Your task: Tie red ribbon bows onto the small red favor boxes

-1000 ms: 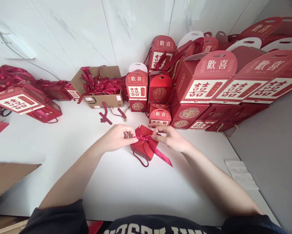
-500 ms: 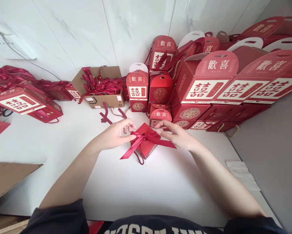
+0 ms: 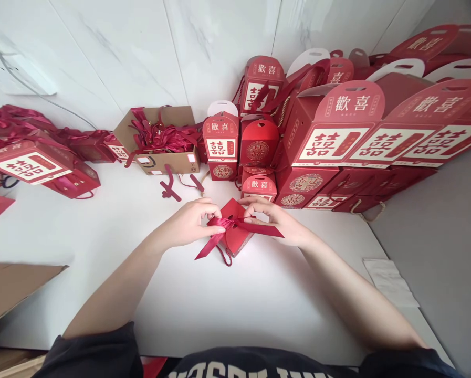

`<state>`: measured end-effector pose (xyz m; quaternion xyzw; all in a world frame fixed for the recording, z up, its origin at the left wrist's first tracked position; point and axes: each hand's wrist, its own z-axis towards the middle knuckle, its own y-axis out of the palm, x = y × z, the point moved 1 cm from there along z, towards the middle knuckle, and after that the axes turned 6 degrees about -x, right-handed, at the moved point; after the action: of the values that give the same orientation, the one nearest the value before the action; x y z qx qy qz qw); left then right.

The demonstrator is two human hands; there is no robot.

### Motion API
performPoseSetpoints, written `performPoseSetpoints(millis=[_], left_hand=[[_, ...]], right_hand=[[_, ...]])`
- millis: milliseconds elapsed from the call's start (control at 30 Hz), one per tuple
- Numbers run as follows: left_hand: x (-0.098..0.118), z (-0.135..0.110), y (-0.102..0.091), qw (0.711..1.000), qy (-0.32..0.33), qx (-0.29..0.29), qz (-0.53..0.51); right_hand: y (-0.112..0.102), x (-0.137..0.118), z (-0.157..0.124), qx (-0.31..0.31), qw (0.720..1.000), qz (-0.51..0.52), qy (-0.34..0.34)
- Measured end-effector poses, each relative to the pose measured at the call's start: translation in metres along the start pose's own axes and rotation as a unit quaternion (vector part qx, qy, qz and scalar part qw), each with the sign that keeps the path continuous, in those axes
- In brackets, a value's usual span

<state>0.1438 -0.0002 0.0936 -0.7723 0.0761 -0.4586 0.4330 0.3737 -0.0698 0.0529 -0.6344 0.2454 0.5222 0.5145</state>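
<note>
Two hands (image 3: 190,223) pinch ribbon (image 3: 221,223) on a red box (image 3: 235,237) pointing toward the wall (image 3: 101,63).

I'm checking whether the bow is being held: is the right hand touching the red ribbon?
Touching. The head view shows the fingers of the right hand lying on the red ribbon where it crosses the red gift box.

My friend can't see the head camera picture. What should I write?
A left hand and a right hand pinch a red ribbon on a small red gift box on a white table. Stacks of red boxes stand behind them.
</note>
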Motion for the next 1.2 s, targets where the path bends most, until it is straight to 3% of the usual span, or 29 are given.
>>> performPoseSetpoints(millis=[267,600,767,1200], left_hand=[[0.0,0.0,0.0,0.985,-0.037,-0.123,-0.113],[-0.008,0.004,0.005,0.983,-0.077,-0.128,-0.104],[-0.014,0.006,0.004,0.982,-0.063,-0.144,-0.106],[-0.015,0.009,0.006,0.967,-0.056,-0.185,-0.167]], right_hand=[[-0.001,-0.002,0.001,-0.03,0.999,0.027,0.003],[-0.003,0.004,0.002,-0.054,0.998,0.029,-0.006],[-0.006,0.006,0.002,-0.063,0.997,0.038,-0.006],[-0.006,0.027,0.007,-0.076,0.984,0.159,0.009]])
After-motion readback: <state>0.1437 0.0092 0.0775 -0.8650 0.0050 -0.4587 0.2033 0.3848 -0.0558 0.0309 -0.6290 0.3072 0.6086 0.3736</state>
